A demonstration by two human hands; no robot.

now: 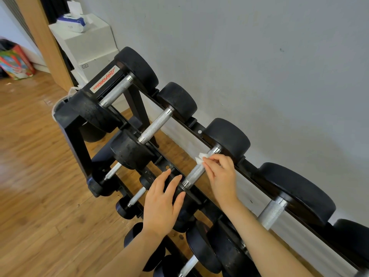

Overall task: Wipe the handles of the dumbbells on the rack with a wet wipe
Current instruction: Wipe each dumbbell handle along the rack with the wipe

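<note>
A black dumbbell rack [67, 124] runs along the grey wall, with several black dumbbells on its top tier. My right hand [220, 172] pinches a white wet wipe [201, 158] against the knurled steel handle [194, 173] of the third dumbbell from the left, near its far end. My left hand [162, 202] rests with straight fingers on that dumbbell's near black head [180, 191]. Two more handles [117, 90] [155, 124] lie bare to the left, and another handle [272, 213] to the right.
Smaller dumbbells [137, 195] sit on the lower tiers. A white cabinet [89, 47] with a pack of wipes [73, 23] on top stands beyond the rack's left end. Wooden floor [36, 166] spreads to the left, with a colourful bag [16, 62] far off.
</note>
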